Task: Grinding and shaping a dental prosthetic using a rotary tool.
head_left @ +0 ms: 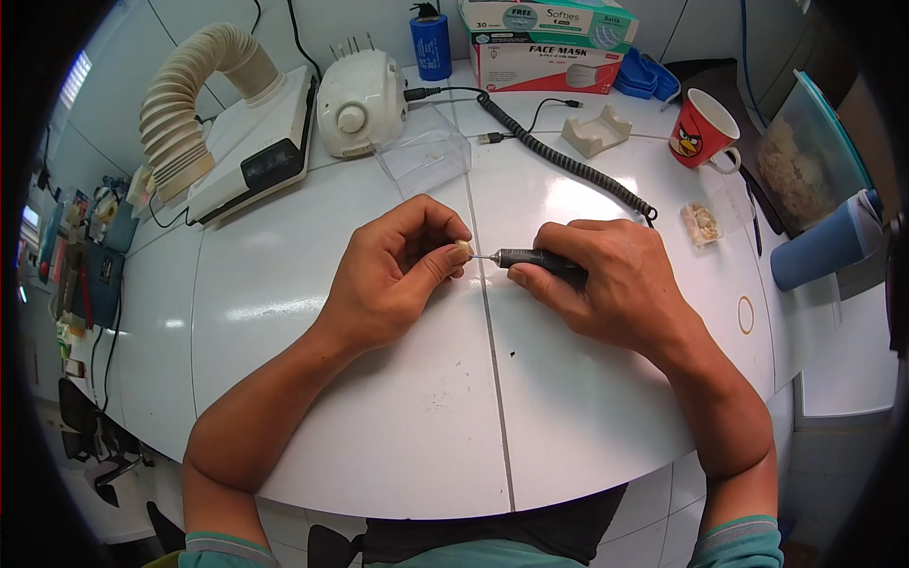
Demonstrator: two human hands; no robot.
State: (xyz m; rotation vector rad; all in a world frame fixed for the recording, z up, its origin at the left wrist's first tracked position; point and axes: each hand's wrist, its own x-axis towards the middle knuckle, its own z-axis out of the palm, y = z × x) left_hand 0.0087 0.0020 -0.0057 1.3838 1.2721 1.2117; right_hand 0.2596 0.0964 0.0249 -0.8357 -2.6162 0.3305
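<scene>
My left hand (383,275) is closed, pinching a small cream-coloured piece (464,247) between thumb and fingers above the middle of the white table. Its exact kind is too small to make out, and the fingertips cover part of it. In my right hand (620,279) is a black rotary handpiece (530,258), gripped like a pen. Its thin metal bit (484,256) points left and reaches the piece or ends right beside it. A black coiled cord (568,163) runs from behind my right hand to the white control unit (362,99) at the back.
A dust extractor (251,142) with a ribbed hose stands back left, beside a clear plastic box (426,156). Behind are a blue cylinder (431,45) and mask boxes (549,57). At right are a red mug (699,133), a small tub (701,224), a blue tumbler (824,244) and a rubber band (746,315).
</scene>
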